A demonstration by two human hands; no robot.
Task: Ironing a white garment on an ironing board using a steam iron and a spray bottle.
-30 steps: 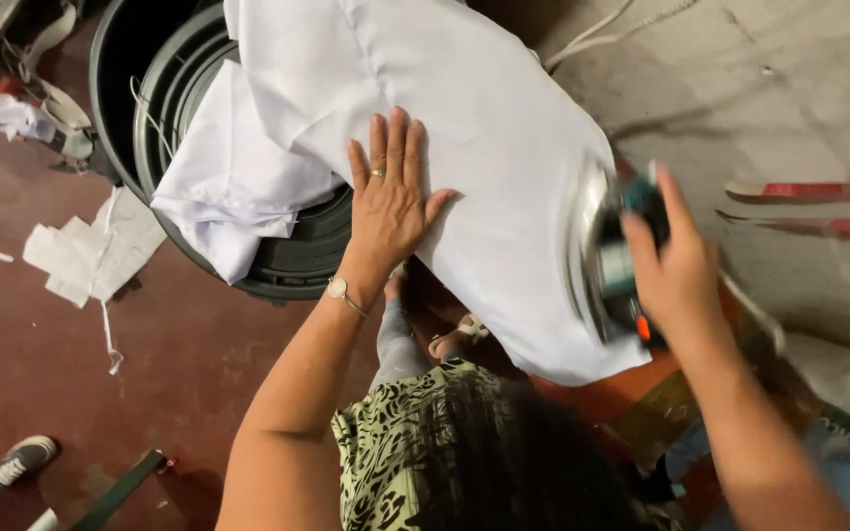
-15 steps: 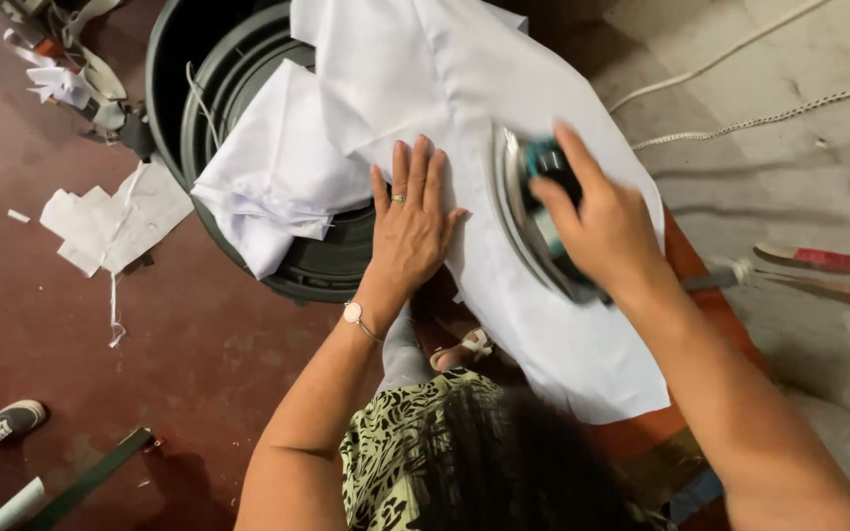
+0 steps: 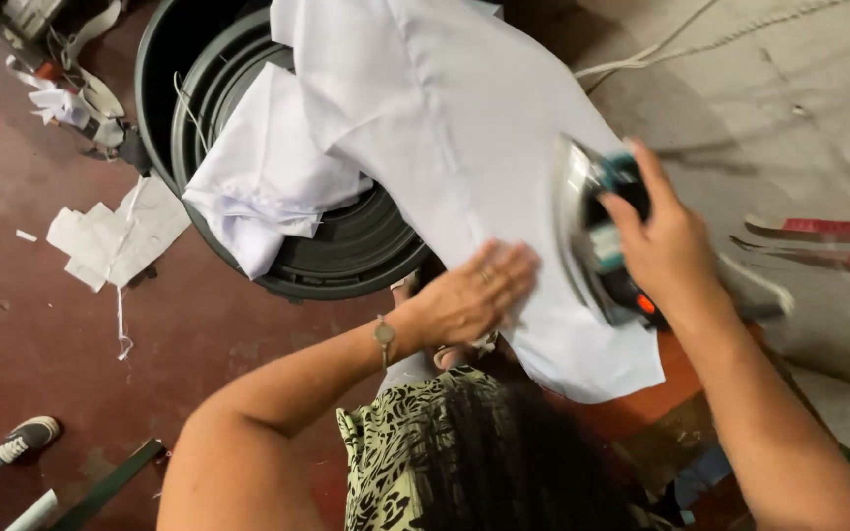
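Ironing is under way on a white garment [image 3: 445,128] spread over an orange-covered board [image 3: 686,383], and by the look of it the job is partly done: the stretch of cloth near the person lies flat and smooth, while the far part drooping into the black bin [image 3: 346,265] hangs in soft folds that seem not yet pressed. The right hand [image 3: 666,246] is wrapped tight around the handle of the electric iron [image 3: 592,231], which is tipped on edge so its shiny metal soleplate shows, just beside the cloth's right side. The left hand [image 3: 474,295] lies flat, fingers together and stretched out, pressing the thin, matte fabric down near its lower edge. The bin is round, ribbed and dark. Pale fabric scraps [image 3: 115,231] with ragged outlines lie on the dull red floor [image 3: 71,374].
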